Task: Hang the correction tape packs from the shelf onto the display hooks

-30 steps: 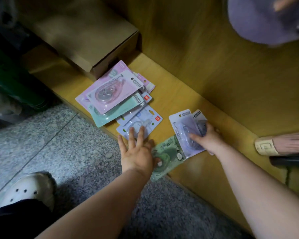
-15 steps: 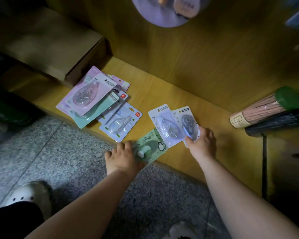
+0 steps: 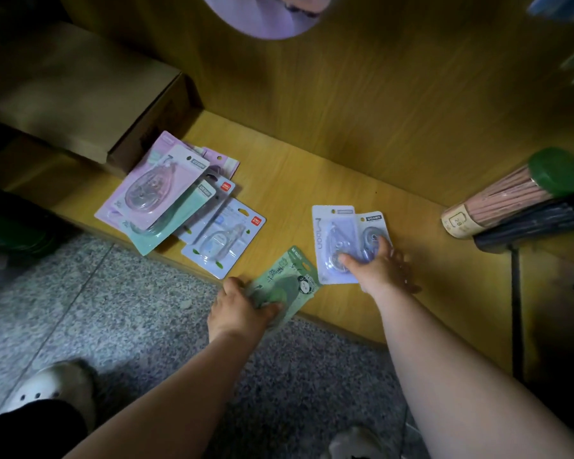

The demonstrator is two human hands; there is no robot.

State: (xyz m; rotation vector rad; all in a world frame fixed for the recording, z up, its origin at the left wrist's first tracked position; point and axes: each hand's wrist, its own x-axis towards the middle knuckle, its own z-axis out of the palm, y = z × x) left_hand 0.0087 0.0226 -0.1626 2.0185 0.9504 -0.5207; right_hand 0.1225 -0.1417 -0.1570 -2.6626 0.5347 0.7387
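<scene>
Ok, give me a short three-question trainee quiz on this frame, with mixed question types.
1. True or false: the left hand grips the green pack.
2. How many pale blue packs does the right hand hold? A one, B two, C four.
3. Fill in: the loose pile of packs lies on the shelf next to a ___ box.
Key: 1 true; 2 B; 3 cardboard.

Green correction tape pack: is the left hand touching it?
Touching. Head view: the left hand grips the green correction tape pack, thumb on its face, fingers curled round its near edge.
</scene>
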